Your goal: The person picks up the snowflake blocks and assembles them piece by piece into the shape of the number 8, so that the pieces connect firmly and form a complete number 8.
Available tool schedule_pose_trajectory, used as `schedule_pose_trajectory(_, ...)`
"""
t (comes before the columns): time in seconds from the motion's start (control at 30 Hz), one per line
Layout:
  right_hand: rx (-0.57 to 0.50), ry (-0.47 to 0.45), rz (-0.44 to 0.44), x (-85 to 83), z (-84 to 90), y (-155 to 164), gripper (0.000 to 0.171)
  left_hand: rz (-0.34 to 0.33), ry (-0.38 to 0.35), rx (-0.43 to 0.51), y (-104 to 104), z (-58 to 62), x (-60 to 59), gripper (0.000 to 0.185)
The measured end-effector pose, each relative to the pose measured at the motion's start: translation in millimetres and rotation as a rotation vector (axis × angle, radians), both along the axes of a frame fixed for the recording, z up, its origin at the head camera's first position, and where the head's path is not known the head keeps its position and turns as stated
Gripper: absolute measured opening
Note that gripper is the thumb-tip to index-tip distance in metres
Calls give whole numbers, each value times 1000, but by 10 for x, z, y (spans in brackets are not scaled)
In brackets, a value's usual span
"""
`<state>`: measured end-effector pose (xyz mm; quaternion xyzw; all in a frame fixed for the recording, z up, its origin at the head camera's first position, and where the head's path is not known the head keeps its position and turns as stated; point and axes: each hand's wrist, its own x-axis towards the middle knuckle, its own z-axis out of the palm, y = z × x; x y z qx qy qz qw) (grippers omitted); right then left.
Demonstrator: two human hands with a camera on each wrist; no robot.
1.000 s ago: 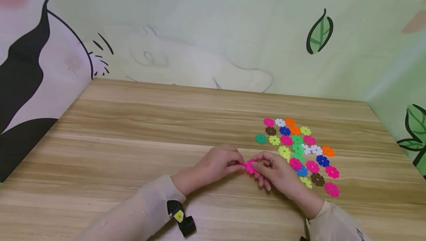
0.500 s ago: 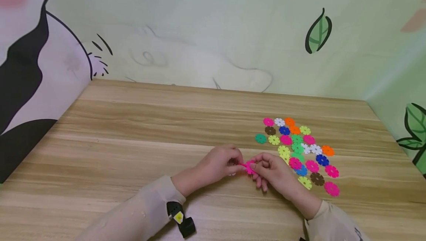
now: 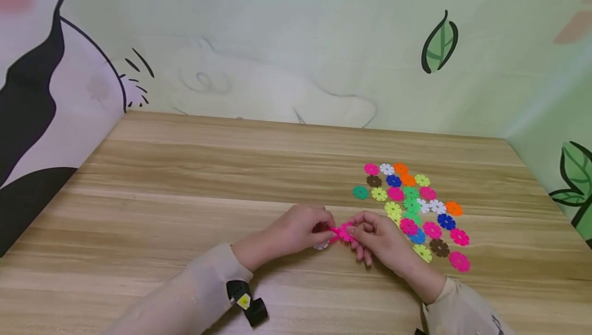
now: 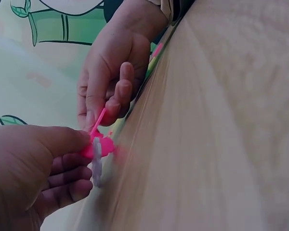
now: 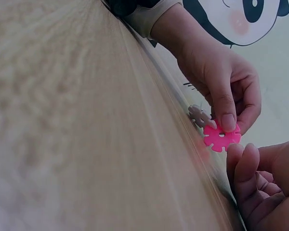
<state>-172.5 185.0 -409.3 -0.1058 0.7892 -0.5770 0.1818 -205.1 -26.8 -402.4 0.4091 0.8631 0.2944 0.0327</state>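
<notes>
Both hands meet over the front middle of the table. My left hand (image 3: 298, 229) pinches a pink notched flower disc (image 5: 222, 138) between thumb and fingers. A white notched disc (image 4: 97, 166) is joined to it at an angle, partly hidden below the left hand in the head view. My right hand (image 3: 384, 242) pinches a second pink flower disc (image 3: 346, 232) by its right side. In the left wrist view this second disc (image 4: 99, 120) stands nearly edge-on, its lower edge right at the first pink disc. The fingers cover parts of both.
Several loose flower discs lie flat right of the hands, among them a teal disc (image 3: 361, 192), a brown disc (image 3: 439, 247) and an orange disc (image 3: 454, 208). The wooden table (image 3: 185, 170) reaches back to a painted wall (image 3: 259, 42).
The left hand has shifted slightly and more of its pink disc shows, with the white disc now visible beneath it. The right hand keeps its pinch almost in place.
</notes>
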Motion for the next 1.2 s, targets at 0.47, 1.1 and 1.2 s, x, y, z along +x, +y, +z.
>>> schedule_pose_trajectory(0.47, 69, 69, 42, 30, 37, -1, 23, -49, 638, -157, 92, 12, 139, 9)
schedule_pose_trajectory(1.1, 92, 64, 26, -3, 14, -57, 48, 8, 314, -179, 132, 32, 106, 37)
schedule_pose_trajectory(1.2, 159, 107, 2, -20, 73, -3, 43, 56, 298, -154, 141, -2, 107, 30)
